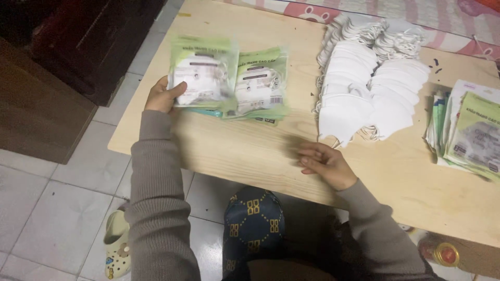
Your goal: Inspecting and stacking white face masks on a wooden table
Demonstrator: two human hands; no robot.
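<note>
Head view: my left hand (162, 96) grasps a green-and-clear packet (204, 73) holding a white mask; a second packet (260, 83) lies just beside it. My right hand (325, 164) rests loosely curled and empty on the wooden table (250, 151). Beyond it lie loose white masks (372, 96), with empty packets (469, 132) farther right.

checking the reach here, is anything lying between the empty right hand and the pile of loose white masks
Nothing visible does. The right hand rests empty on the pale wooden table, and only bare tabletop separates it from the pile of loose white face masks just beyond its fingers. The green-and-white sealed mask packets sit off by the left hand.
</note>
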